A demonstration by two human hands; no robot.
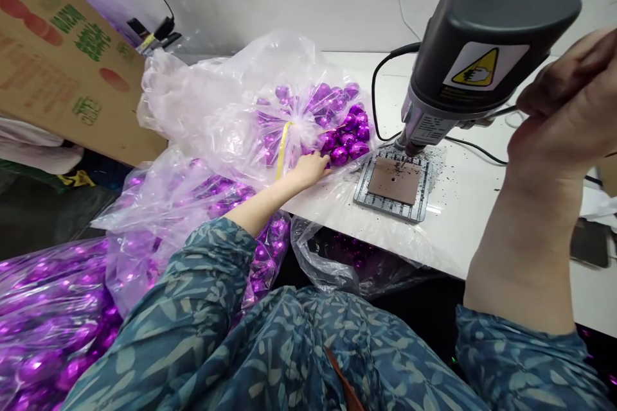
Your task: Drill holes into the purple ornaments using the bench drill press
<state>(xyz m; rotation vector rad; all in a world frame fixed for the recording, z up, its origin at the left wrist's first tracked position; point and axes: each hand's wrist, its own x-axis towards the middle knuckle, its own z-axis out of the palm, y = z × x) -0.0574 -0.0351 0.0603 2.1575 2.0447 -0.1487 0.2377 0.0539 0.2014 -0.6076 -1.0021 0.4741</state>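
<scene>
Near the middle of the frame, the left hand (311, 170) is reaching to the mouth of a clear plastic bag (207, 103), its fingertips touching the edge of a cluster of shiny purple balls (348, 139); whether it is grasping one I cannot tell. At the upper right, the right hand (563, 99) is curling its fingers tightly around the end of a thin lever (501, 113) that is jutting from a dark drill press (501, 26). Below the drill head, right of centre, a brown block (405, 189) with a small hole is lying on a grooved metal plate (414, 213), and dark shavings are scattering over the white table (463, 212). A yellow strip (283, 149) is showing on the bag. More bagged balls (53, 334) are filling the lower left, and a cardboard box (58, 51) is standing at the upper left.
</scene>
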